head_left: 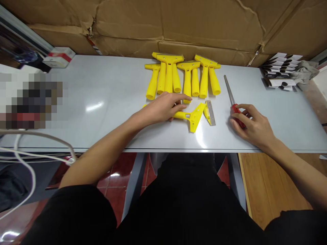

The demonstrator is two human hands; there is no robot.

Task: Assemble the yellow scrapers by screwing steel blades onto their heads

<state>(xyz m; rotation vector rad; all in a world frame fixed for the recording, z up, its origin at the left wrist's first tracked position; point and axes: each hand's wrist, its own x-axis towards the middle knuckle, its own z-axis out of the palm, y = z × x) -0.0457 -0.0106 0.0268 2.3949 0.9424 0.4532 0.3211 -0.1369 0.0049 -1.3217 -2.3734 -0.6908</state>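
Note:
My left hand (166,106) lies over the handle of a yellow scraper (196,117), its lower fingers curled by the handle and its index finger stretched out. That scraper's head points right and shows no blade. Just right of it lies a loose yellow clamp piece with a metal blade (210,113). My right hand (252,124) is closed round the red handle of a screwdriver (231,93), whose shaft points away from me on the tabletop. Behind my left hand, several yellow scrapers (168,69) lie in a row with their heads toward the back.
Brown cardboard (204,27) stands along the back edge of the white table (114,88). A stack of folded white cards (282,71) sits at the back right. A small red-and-white box (60,57) is at the back left. White cables (33,170) hang at the left front.

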